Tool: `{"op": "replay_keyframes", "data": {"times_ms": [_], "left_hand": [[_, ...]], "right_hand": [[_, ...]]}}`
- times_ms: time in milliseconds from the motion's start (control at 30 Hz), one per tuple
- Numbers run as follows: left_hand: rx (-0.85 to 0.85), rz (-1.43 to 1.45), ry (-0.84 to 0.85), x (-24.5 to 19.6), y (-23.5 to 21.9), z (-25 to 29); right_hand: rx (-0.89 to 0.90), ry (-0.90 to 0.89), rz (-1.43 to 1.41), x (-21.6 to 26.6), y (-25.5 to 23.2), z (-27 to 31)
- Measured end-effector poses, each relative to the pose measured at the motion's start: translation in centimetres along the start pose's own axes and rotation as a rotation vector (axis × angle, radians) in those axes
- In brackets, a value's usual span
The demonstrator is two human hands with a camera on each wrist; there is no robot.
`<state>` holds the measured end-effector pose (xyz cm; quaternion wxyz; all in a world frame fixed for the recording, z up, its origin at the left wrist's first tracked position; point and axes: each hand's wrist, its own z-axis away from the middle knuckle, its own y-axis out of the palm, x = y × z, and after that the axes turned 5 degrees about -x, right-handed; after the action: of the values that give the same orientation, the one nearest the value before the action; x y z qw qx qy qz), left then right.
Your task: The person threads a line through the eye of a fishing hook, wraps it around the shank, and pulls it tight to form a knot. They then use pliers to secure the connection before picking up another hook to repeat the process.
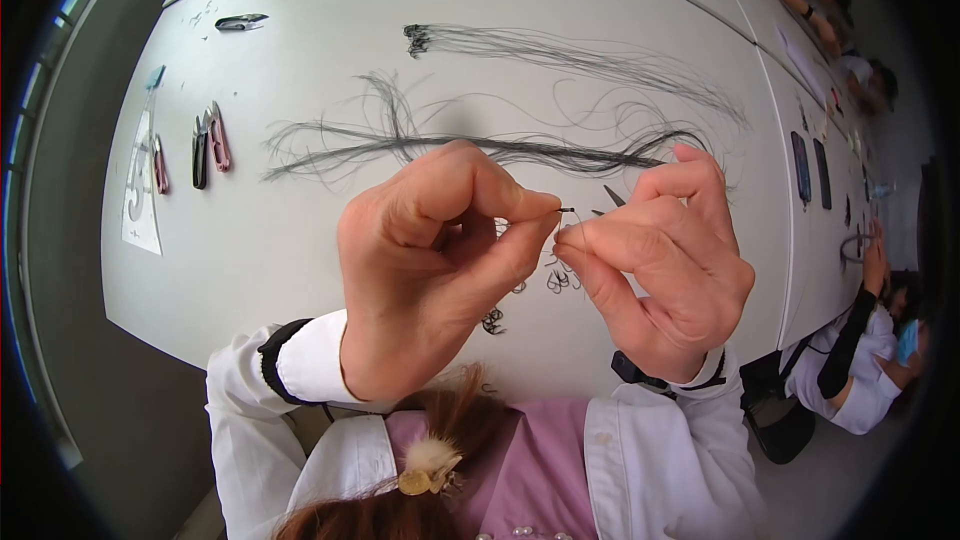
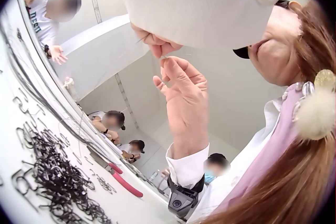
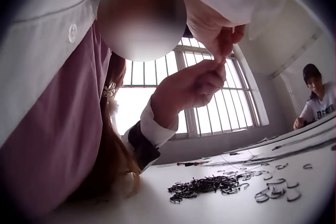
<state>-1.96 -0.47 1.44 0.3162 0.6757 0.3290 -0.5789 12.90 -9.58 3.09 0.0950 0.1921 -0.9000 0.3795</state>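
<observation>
In the head view my left hand (image 1: 430, 250) pinches a small dark fish hook (image 1: 567, 209) between thumb and forefinger; only its black end shows past the fingertips. Close beside it, my right hand (image 1: 670, 255) pinches a fine thread-like line (image 1: 584, 230) that curves by the hook. Both hands are raised above the table, fingertips nearly meeting. Below them lies a heap of black fish hooks (image 2: 58, 174), partly hidden by the hands in the head view but plain in the right wrist view, where loose hooks (image 3: 278, 190) lie near it.
A long bundle of dark line (image 1: 520, 152) stretches across the white table (image 1: 300, 70). Behind it lies a second bundle of lines (image 1: 560, 58), dark at its left end. Thread snips (image 1: 200, 152), a triangular ruler (image 1: 145, 205) and red-handled scissors (image 2: 126, 183) lie around. Other people sit farther off.
</observation>
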Motion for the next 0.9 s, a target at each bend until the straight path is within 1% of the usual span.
{"op": "replay_keyframes", "data": {"times_ms": [33,67,133,167,300,367,600,667,900], "left_hand": [[0.009,-0.028,0.02,0.1,0.0,0.0],[0.02,-0.057,0.041,0.1,-0.1,0.0],[0.026,-0.086,0.053,0.0,-0.1,0.0],[0.036,-0.117,0.066,-0.1,-0.1,0.0],[0.029,-0.211,0.107,-0.3,0.1,0.0],[0.051,-0.258,0.194,-0.2,0.1,-0.1],[0.129,-0.262,0.198,-0.3,0.0,0.0],[0.164,-0.261,0.21,-0.5,-0.1,0.0],[0.18,-0.254,0.196,-0.4,0.0,-0.1]], "right_hand": [[-0.005,-0.065,0.115,0.3,-0.1,0.1],[-0.002,-0.067,0.113,0.6,-0.1,0.3],[-0.036,-0.121,0.273,1.2,0.0,0.7],[-0.153,-0.179,0.315,1.0,0.9,1.1],[-0.196,-0.208,0.411,1.7,0.9,1.1],[-0.212,-0.227,0.457,1.8,0.7,1.1],[-0.214,-0.241,0.418,1.1,-0.4,0.9],[-0.121,-0.155,0.36,1.1,-0.9,0.7],[-0.022,-0.125,0.278,-0.2,-1.2,-0.2]]}}
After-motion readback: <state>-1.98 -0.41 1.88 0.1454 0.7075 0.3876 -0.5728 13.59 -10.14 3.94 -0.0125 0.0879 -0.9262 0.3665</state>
